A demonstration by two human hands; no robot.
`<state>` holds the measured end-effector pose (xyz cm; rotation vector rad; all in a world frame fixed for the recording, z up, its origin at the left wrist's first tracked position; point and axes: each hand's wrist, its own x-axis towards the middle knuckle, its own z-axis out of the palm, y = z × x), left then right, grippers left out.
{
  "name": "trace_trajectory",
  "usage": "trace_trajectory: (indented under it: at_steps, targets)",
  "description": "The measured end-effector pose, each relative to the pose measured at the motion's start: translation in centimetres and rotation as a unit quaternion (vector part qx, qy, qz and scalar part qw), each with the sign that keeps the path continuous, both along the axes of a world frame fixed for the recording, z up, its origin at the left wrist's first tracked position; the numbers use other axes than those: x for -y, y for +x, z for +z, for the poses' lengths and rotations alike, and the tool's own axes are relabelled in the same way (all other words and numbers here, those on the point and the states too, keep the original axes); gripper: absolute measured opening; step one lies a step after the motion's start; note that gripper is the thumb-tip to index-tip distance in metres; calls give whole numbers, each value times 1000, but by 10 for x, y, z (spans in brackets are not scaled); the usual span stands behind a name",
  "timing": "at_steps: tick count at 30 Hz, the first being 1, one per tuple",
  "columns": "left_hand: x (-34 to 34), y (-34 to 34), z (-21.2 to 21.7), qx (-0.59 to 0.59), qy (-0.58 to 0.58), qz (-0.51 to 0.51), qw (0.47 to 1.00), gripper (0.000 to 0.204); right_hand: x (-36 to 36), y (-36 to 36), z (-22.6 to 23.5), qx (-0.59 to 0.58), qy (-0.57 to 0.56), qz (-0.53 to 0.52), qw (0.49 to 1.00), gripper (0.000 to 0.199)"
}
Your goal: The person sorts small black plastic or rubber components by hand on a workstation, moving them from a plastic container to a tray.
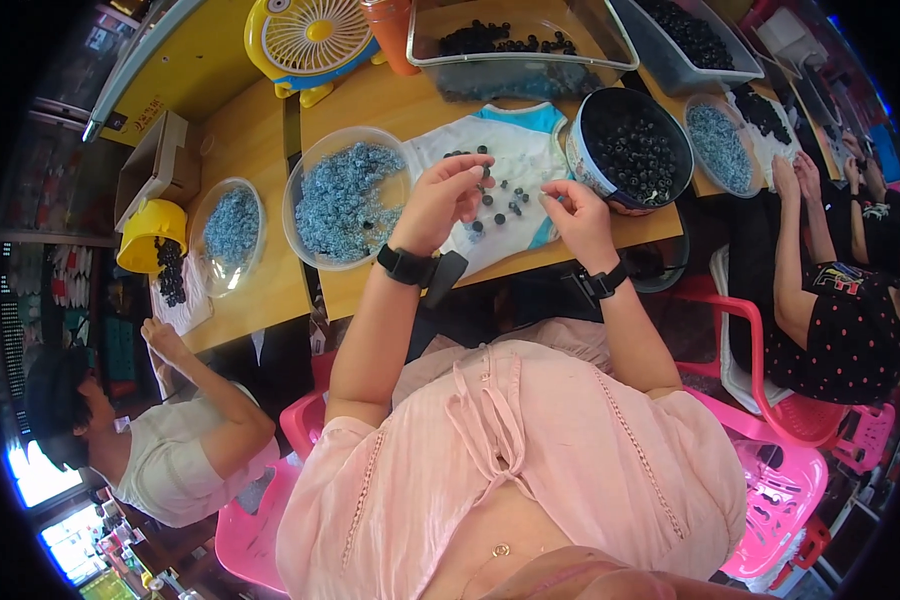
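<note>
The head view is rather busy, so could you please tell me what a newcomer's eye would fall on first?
Probably the yellow and blue fan at the table's far left-centre. Next, perhaps the round tub of pale blue pieces left of the left hand, and the bucket of black pieces right of the right hand. Both hands are over a white cloth at the centre.

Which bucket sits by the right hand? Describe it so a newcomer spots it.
On the wooden table, find the white-and-blue cloth. A round bucket stands by its right edge, near the person's right hand. It holds black pieces, unlike the blue-filled tub to its right, and is round, unlike the rectangular bins behind.
</note>
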<state>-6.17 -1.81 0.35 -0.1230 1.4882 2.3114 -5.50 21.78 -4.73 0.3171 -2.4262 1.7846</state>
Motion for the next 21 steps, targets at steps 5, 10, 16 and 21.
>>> trace_trajectory:
  at_steps: [5,10,16,21]
  targets:
    - [6,21,2,-11,130,11,991,33,3,0,6,37,-3,-24,999,17]
    - [14,39,-9,22,162,31,986,33,7,-2,7,4,-6,-19,1000,17]
    - [15,56,-15,43,136,57,988,36,-1,-5,17,-27,104,-20,994,17]
    - [18,59,-22,55,162,63,983,35,4,-2,22,-28,115,0,993,17]
